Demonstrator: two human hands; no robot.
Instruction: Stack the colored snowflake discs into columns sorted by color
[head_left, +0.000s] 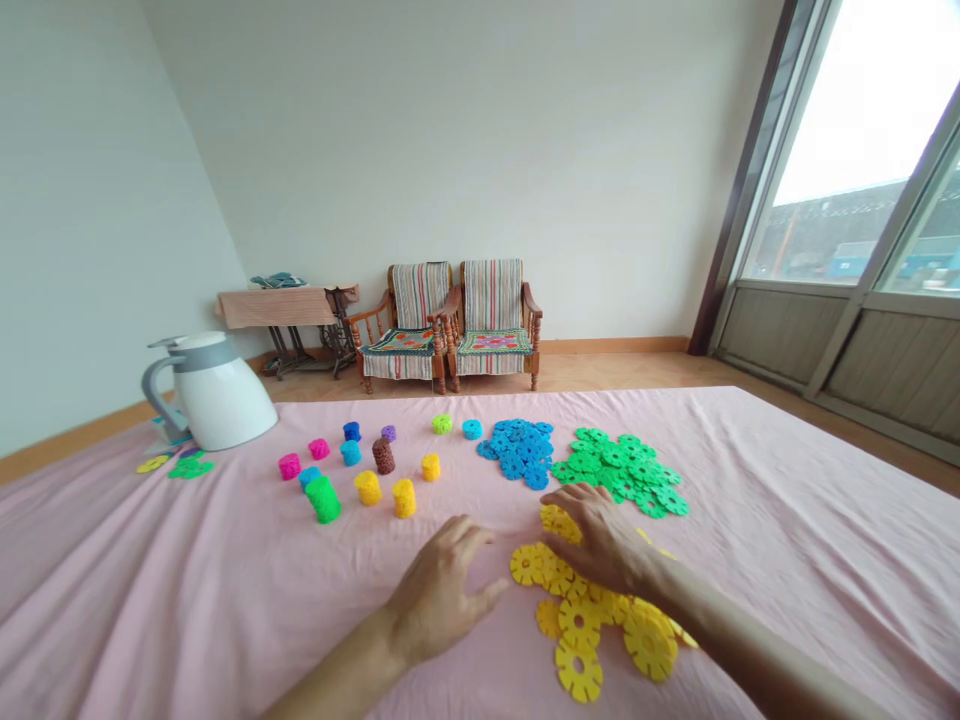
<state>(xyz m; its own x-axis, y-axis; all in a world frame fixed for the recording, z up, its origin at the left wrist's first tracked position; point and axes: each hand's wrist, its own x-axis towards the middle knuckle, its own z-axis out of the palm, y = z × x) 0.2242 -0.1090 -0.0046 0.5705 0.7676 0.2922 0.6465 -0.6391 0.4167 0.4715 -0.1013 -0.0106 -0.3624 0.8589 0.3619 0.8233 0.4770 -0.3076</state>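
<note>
My left hand [444,584] hovers over the pink cloth, thumb and fingers apart, with nothing in it. To its right, my right hand [600,538] reaches over a heap of yellow notched plastic discs [580,622]. Its thumb and fingers are spread around a few yellow discs [561,522] at the heap's far end; whether the fingertips press on them I cannot tell. Beyond that hand lie a heap of green discs [626,462] and a heap of blue discs [517,450]. Yellow disc stacks [404,498] stand upright beyond my left hand.
Other short stacks stand at centre left, among them a green stack [323,499] and a brown stack [383,456]. A white and grey jug [225,395] is at far left, with loose discs [190,468] beside it. Pink cloth [787,520] covers the table. Two chairs [491,320] stand behind.
</note>
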